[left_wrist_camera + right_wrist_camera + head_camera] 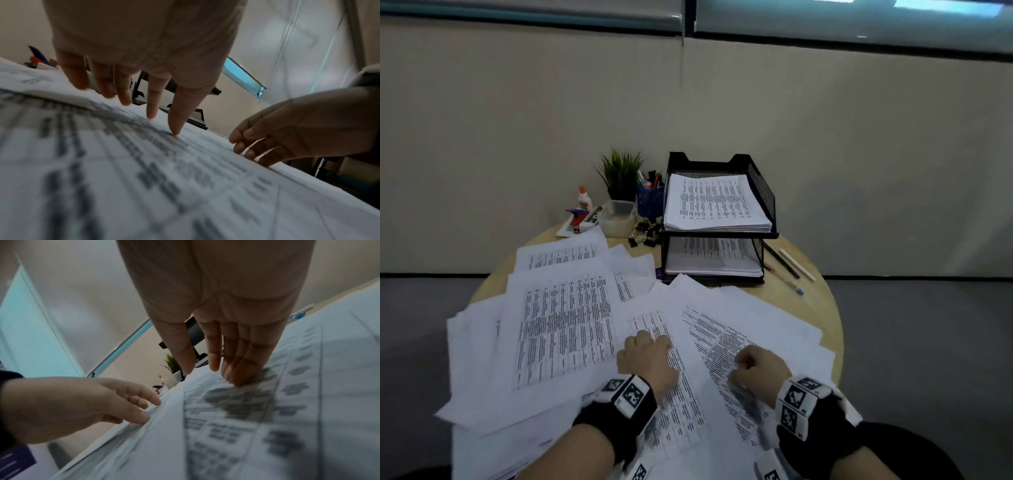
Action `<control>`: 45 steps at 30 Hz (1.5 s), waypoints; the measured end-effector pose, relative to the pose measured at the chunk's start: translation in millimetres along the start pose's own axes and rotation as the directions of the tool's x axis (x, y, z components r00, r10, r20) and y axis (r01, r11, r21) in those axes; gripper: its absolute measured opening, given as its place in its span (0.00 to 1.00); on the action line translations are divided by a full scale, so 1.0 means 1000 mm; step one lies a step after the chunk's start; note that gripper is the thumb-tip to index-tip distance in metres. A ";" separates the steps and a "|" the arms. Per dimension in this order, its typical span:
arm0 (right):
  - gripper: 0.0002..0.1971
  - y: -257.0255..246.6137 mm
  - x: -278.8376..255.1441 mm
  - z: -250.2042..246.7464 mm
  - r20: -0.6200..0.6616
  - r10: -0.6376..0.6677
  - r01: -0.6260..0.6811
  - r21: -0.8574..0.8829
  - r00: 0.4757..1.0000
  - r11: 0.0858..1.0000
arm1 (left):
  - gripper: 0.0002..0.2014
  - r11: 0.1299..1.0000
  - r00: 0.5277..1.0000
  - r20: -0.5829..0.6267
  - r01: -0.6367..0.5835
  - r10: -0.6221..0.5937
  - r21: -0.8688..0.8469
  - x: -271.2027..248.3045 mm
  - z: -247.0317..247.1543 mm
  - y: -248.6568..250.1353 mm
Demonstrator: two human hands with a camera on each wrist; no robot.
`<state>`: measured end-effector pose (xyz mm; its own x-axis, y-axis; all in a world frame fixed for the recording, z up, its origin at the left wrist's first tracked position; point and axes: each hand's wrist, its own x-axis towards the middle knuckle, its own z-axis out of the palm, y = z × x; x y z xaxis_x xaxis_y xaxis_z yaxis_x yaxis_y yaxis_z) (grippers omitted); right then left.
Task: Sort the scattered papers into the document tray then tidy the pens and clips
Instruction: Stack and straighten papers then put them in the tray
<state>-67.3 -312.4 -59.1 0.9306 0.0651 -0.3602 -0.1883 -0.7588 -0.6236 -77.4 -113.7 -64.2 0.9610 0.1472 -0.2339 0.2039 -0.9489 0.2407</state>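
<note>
Two hands press loose white printed papers [565, 329] on a round wooden table [825, 301]: left hand [645, 359] and right hand [760, 365], fingers extended, fingertips touching sheets, gripping nothing. Behind stands one black two-tier mesh document tray [763, 192], both tiers stacked; three pens [789, 269] beside it.

White printed papers [565, 329] lie fanned and overlapping across the near half of my round table, covered in columns of small black text, some sheets skewed and hanging past the edge. The black mesh document tray [763, 192] stands at the far side, two tiers, each already holding a squared stack of sheets. Three pens [789, 265] lie loose on the wood just right of the tray. More pens stand in a blue cup [650, 202] to its left, with black binder clips [647, 233] heaped just in front.
</note>
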 end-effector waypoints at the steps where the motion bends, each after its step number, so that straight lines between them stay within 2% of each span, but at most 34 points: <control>1: 0.08 -0.001 -0.006 0.006 0.006 -0.008 0.008 0.030 1.000 1.000 | 0.29 1.000 1.000 -0.003 0.022 -0.022 0.019 -0.005 0.002 -0.003; 4: 0.12 -0.004 -0.020 0.020 0.012 -0.003 0.001 0.116 1.000 0.993 | 0.44 0.990 0.988 0.067 0.137 -0.135 -0.015 -0.016 0.004 -0.014; 6: 0.16 -0.007 -0.027 0.026 0.012 -0.006 0.005 0.119 1.000 0.993 | 0.50 0.980 0.975 0.129 0.188 -0.179 -0.060 -0.019 0.004 -0.022; 9: 0.24 -0.009 -0.034 0.036 -0.012 -0.021 0.023 0.151 1.000 0.988 | 0.49 0.986 0.976 0.160 0.161 -0.151 -0.053 -0.023 0.002 -0.033; 11: 0.26 -0.010 -0.037 0.042 -0.020 -0.010 0.014 0.216 1.000 0.976 | 0.48 0.989 0.983 0.135 0.136 -0.127 -0.058 -0.022 0.003 -0.040; 13: 0.26 -0.009 -0.038 0.044 0.013 0.007 -0.010 0.299 1.000 0.954 | 0.45 0.990 0.988 0.106 0.121 -0.113 -0.079 -0.022 0.004 -0.045; 16: 0.21 -0.006 -0.034 0.047 0.064 -0.021 0.001 0.305 0.998 0.952 | 0.40 0.987 0.991 0.072 0.119 -0.112 -0.105 -0.024 0.006 -0.048; 18: 0.15 -0.004 -0.032 0.049 0.115 -0.062 0.021 0.322 0.991 0.947 | 0.42 0.982 0.985 0.052 0.168 -0.164 -0.087 -0.025 0.004 -0.050; 20: 0.03 -0.003 -0.032 0.049 0.169 -0.104 0.045 0.320 0.980 0.946 | 0.49 0.961 0.962 0.070 0.269 -0.264 -0.065 -0.024 0.000 -0.054; 23: 0.13 0.000 -0.029 0.051 0.175 -0.120 0.052 0.351 0.977 0.935 | 0.57 0.923 0.924 0.117 0.375 -0.364 -0.090 -0.021 -0.005 -0.065; 26: 0.13 0.002 -0.027 0.055 0.158 -0.121 0.050 0.389 0.980 0.920 | 0.49 0.919 0.920 0.099 0.387 -0.379 -0.079 -0.017 -0.011 -0.072; 29: 0.11 0.003 -0.023 0.054 0.154 -0.113 0.034 0.438 0.982 0.898 | 0.28 0.945 0.945 0.031 0.326 -0.325 -0.028 -0.019 -0.014 -0.073; 31: 0.13 0.004 -0.021 0.048 0.126 -0.100 0.028 0.479 0.987 0.877 | 0.21 0.958 0.959 0.010 0.284 -0.284 -0.047 -0.021 -0.015 -0.072; 39: 0.03 0.024 0.002 0.029 0.078 -0.012 -0.034 0.555 0.997 0.831 | 0.24 0.983 0.995 0.059 0.085 -0.076 -0.165 -0.054 0.004 -0.023; 42: 0.08 0.032 0.002 0.033 0.067 0.028 -0.061 0.577 0.997 0.814 | 0.24 0.980 0.994 0.105 0.023 -0.002 -0.197 -0.075 0.020 0.002; 43: 0.11 0.030 -0.001 0.033 0.060 0.040 -0.067 0.586 0.997 0.808 | 0.27 0.982 0.992 0.126 0.004 0.020 -0.190 -0.081 0.025 0.010; 44: 0.11 0.027 -0.005 0.031 0.047 0.044 -0.063 0.587 0.998 0.807 | 0.34 0.982 0.989 0.139 -0.022 0.049 -0.187 -0.086 0.030 0.016; 45: 0.09 0.026 -0.006 0.032 0.023 0.056 -0.059 0.568 0.998 0.821 | 0.47 0.982 0.986 0.143 -0.060 0.086 -0.177 -0.090 0.034 0.021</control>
<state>-87.6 -311.8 -95.5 0.9113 0.0378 -0.4101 -0.3875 -0.2586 -0.8848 -166.4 -156.0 -70.2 0.9383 0.0233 -0.3449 0.1756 -0.8916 0.4175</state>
